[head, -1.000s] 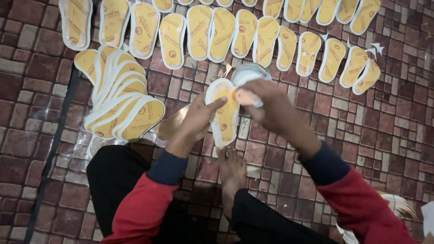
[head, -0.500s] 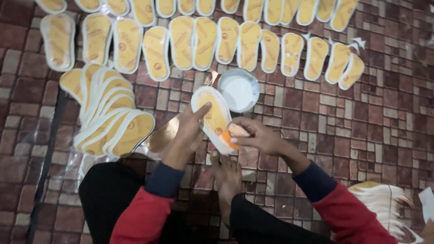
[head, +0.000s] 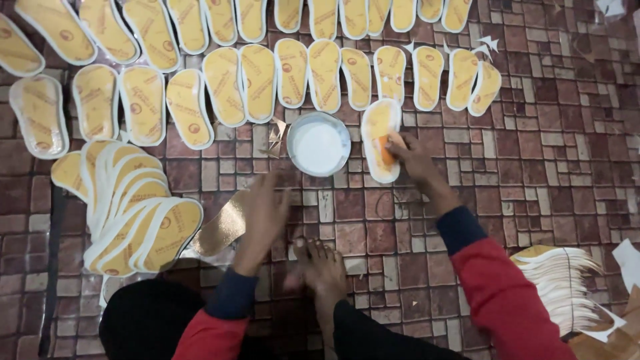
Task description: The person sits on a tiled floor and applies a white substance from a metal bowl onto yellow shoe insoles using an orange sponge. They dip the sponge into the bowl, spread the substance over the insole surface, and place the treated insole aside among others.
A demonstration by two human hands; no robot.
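My right hand point(head: 411, 155) rests on a yellow insole with a white rim point(head: 377, 137) that lies flat on the brick-pattern floor, right of a round white bowl of white paste point(head: 319, 143). Its fingers pinch a small orange sponge point(head: 389, 151) against the insole. My left hand point(head: 267, 212) hovers blurred over the floor below the bowl, fingers apart, holding nothing, close to a golden cut-out sheet point(head: 225, 225). My bare foot point(head: 323, 263) lies between my arms.
Rows of yellow insoles point(head: 257, 73) cover the floor at the top. A fanned stack of yellow insoles point(head: 137, 217) sits at the left. A pile of white-edged blanks point(head: 560, 283) lies at the lower right. Paper scraps point(head: 485, 47) lie at the upper right.
The insole held in both hands has been laid on the floor right of the bowl. My left hand let go and pulled back; my right hand still presses the sponge on it.
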